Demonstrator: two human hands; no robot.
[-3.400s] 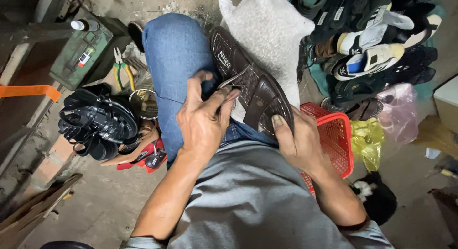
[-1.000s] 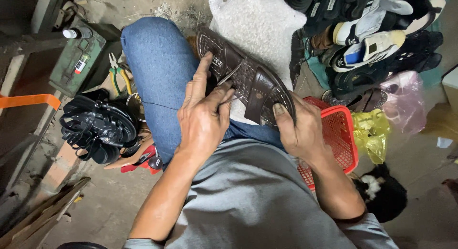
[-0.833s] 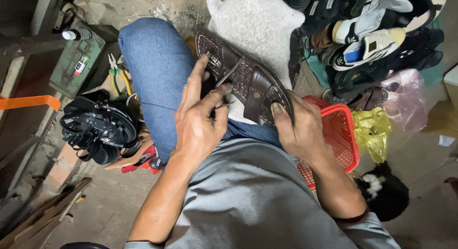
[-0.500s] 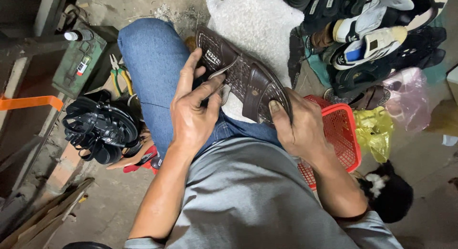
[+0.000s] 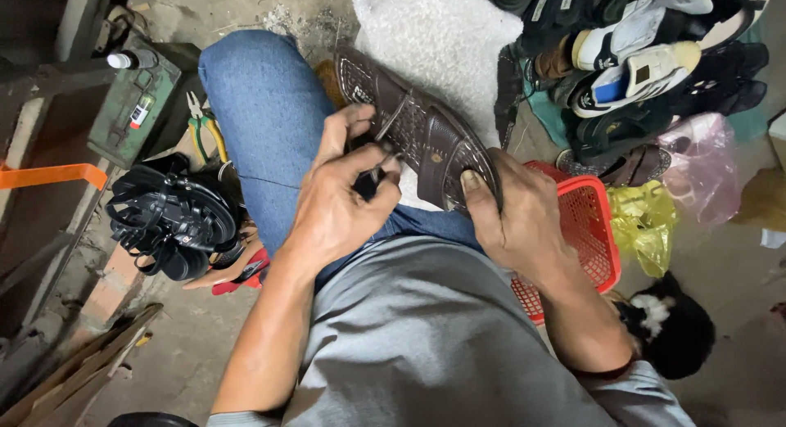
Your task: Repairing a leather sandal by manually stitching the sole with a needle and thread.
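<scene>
A brown woven leather sandal point(image 5: 426, 128) lies across my lap, over my blue-jeaned knee point(image 5: 262, 108). My right hand point(image 5: 516, 218) grips its near end, thumb pressed on the footbed. My left hand point(image 5: 340, 202) is curled at the sandal's left edge, pinching a thin metal tool with a dark handle point(image 5: 378, 161). The tool's tip points up along the sandal's straps. What the tip touches is hidden by my fingers.
A heap of black sandals point(image 5: 172, 218) and a green metal box point(image 5: 135, 108) sit left, with yellow-handled pliers point(image 5: 201, 124). A red mesh basket point(image 5: 585, 230), yellow bag point(image 5: 643, 222), white sack point(image 5: 442, 34) and a pile of shoes point(image 5: 647, 58) lie right.
My left hand's fingers, stretched over the sandal strap before, have curled in and drawn back toward me with the tool. My right hand keeps its grip.
</scene>
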